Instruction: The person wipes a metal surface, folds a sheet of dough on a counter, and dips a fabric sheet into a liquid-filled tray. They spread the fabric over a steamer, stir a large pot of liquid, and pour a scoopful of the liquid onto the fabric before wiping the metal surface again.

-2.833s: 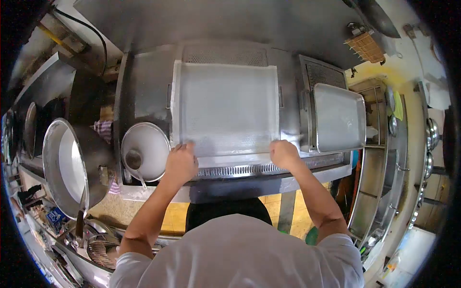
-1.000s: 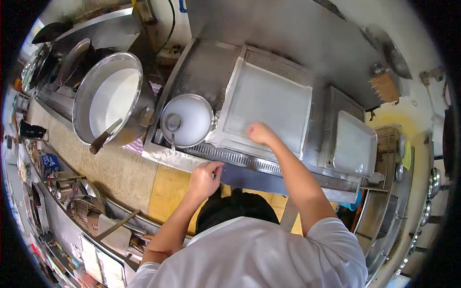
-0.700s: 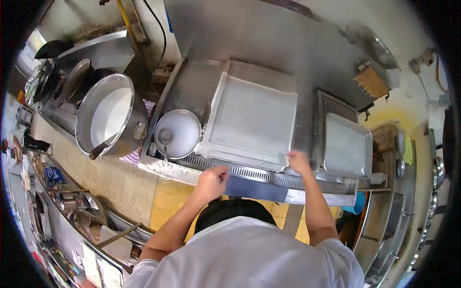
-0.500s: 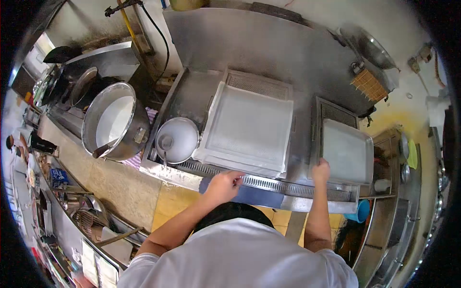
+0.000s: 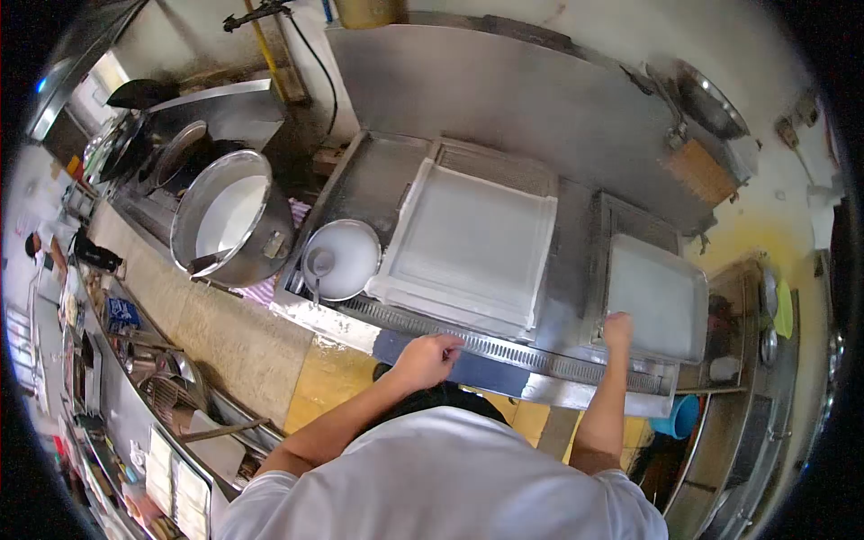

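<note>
My left hand [image 5: 427, 362] is closed with fingers bent, just over the slotted front edge of the steel counter. Whatever lies between its fingers, if anything, is too small to name. At the left front corner of the smaller white-filled tray [image 5: 661, 292], my right hand [image 5: 617, 330] is closed; what it grips is hidden by the fist. Between and beyond the hands lies a large cloth-lined tray [image 5: 468, 243] with a flat white surface. Left of it sits a bowl of white liquid [image 5: 358, 263] with a ladle [image 5: 319, 262] resting in it.
A big metal pot [image 5: 193, 211] of white liquid stands at the left, near a dark wok [image 5: 142, 93]. A blue bucket [image 5: 677, 415] is low at the right. Another person [image 5: 85, 249] stands at the far left. A wicker-like brush [image 5: 702, 171] hangs on the wall.
The view has shifted slightly, so the counter sits a little further right and lower. Both hands remain in nearly the same places over the counter edge and at the smaller tray.
</note>
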